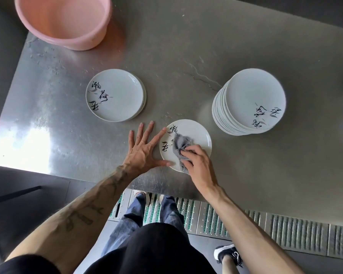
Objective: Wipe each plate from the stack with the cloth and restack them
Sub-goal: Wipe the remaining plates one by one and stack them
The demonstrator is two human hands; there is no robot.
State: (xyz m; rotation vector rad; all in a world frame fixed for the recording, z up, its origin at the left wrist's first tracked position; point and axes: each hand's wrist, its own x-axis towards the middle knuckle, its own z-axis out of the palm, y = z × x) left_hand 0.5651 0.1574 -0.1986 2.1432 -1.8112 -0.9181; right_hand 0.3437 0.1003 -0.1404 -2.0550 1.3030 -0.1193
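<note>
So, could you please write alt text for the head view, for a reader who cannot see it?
A person's right hand grips a grey cloth on a white plate lying on a steel table, while the flat left hand touches the plate's edge. A tall plate stack stands to the right, a short stack to the left, a pink basin beyond.

Left pile plate: showing 3 brushed characters, "瀚", "荷", third unclear.
Middle plate: carrying the same, cloth covering part.
Right stack: showing them inverted.
</note>
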